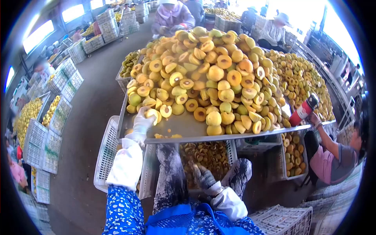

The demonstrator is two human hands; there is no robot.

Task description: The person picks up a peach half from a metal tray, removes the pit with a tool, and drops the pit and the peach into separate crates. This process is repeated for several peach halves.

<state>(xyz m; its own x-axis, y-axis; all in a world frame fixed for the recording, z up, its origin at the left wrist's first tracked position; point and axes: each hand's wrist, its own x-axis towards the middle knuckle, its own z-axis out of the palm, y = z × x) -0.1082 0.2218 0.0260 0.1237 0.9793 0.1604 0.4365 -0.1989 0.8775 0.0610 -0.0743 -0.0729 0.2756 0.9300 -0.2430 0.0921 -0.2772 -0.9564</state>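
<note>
My left hand point(142, 123), in a white glove, is at the left front of a metal table point(184, 134). Its fingers are closed on a yellow peach half point(152, 114). Right beside it lie more cut halves, some showing a brown centre, at the foot of a big peach pile point(203, 74). Below the table edge, between my knees, hangs my right hand point(205, 178) in a dark glove. It is over a white crate point(232, 152) full of brownish-yellow fruit pieces point(205, 156). Blur hides how its fingers are set and whether they hold anything.
A white crate point(105, 156) stands by my left leg, another point(282, 219) at lower right. A person at the right holds a red bottle point(301, 111) by the table. Across the table another person point(172, 17) works. Stacked fruit crates point(41, 145) line the left aisle.
</note>
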